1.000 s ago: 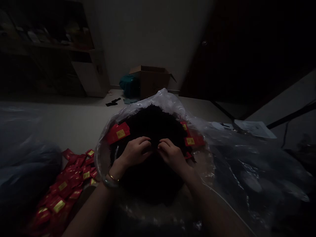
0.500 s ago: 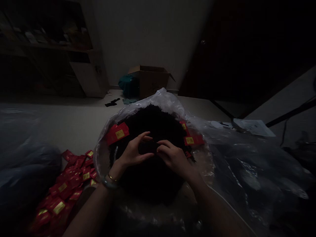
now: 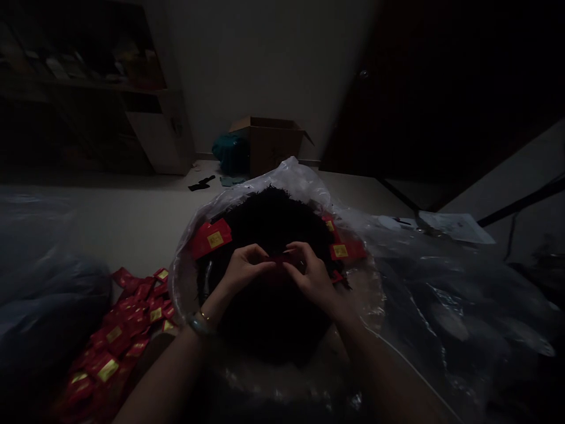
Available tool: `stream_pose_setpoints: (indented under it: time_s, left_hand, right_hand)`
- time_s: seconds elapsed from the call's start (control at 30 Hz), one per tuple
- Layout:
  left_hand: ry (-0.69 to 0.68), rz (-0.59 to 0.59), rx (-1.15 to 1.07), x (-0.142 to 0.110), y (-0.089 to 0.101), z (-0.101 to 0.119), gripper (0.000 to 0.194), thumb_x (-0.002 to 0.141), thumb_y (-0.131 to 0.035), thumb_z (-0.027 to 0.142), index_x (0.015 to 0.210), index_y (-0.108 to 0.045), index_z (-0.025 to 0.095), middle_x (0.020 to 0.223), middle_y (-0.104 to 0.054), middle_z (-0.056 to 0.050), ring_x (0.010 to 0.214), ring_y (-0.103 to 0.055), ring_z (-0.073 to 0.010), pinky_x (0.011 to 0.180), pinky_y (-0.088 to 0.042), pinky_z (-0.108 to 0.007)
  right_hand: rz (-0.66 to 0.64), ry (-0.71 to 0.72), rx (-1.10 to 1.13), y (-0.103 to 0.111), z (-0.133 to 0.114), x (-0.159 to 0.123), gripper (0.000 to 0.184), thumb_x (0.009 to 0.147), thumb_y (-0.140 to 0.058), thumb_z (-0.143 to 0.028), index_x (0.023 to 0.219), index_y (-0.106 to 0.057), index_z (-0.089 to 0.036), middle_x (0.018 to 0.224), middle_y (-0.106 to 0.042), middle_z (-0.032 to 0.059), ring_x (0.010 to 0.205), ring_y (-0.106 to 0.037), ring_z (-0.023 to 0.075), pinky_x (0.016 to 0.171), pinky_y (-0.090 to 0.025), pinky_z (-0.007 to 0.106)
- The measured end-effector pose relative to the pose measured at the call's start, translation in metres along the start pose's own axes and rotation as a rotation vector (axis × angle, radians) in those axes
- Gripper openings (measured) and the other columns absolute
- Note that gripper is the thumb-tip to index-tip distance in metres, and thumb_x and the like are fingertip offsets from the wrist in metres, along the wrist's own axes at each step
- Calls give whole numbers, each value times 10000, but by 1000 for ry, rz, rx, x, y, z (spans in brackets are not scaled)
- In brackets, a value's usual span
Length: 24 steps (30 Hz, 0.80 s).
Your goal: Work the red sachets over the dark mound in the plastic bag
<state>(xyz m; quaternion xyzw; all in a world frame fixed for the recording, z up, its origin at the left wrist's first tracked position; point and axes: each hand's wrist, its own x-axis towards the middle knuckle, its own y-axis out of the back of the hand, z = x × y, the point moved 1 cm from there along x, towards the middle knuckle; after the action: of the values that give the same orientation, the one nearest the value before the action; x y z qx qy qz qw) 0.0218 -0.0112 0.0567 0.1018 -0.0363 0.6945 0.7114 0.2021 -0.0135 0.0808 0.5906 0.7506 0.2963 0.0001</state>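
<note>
Over a heap of black, loose, leaf-like stuff [image 3: 269, 212] in a clear plastic bag [image 3: 295, 172], my two hands meet. My left hand [image 3: 245, 270], with a bangle at its wrist, pinches one side of a small dark red packet [image 3: 279, 259]. Thumb and fingers of my right hand [image 3: 311, 274] are closed on its other side. Dim light hides most of the packet's shape. Red packets [image 3: 212, 237] with gold squares rest on the heap's left edge, and more red packets [image 3: 346, 250] lie on its right edge.
Many red packets [image 3: 112, 347] are piled at lower left, beside a dark plastic-covered bundle [image 3: 48, 300]. Clear plastic sheeting [image 3: 445, 306] spreads to the right. An open cardboard box [image 3: 278, 144] and a teal bag [image 3: 232, 154] stand by the wall, near a shelf unit [image 3: 154, 138].
My fingers, apart half a second ago, have closed into pinches. A dark red packet now shows between the two hands.
</note>
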Motion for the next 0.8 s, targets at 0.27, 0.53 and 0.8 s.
stream_pose_setpoints:
  time_s: [0.27, 0.53, 0.8]
  left_hand:
    - [136, -85, -23, 13, -5, -9, 286, 612, -760, 311, 841, -719, 145, 695, -695, -10, 614, -611, -136, 604, -483, -246]
    - [204, -132, 61, 32, -5, -7, 225, 638, -724, 347, 741, -729, 147, 635, -699, -14, 585, -610, -147, 549, -455, -236]
    - [-89, -89, 176, 20, -11, -5, 501, 645, -753, 217, 1115, -586, 182, 1008, -673, -61, 895, -634, -183, 783, -511, -311]
  right_hand:
    - [-13, -333, 263, 1, 28, 14, 343, 693, -666, -269, 1023, -617, -186, 824, -733, 36, 815, -689, 202, 766, -534, 347]
    - [-83, -329, 205, 4, 37, 24, 285, 655, -710, -345, 879, -718, -168, 825, -735, 47, 736, -669, 196, 645, -525, 310]
    - [40, -246, 176, 4, 34, 25, 197, 687, -685, -350, 782, -724, -182, 751, -723, 36, 701, -661, 197, 651, -517, 310]
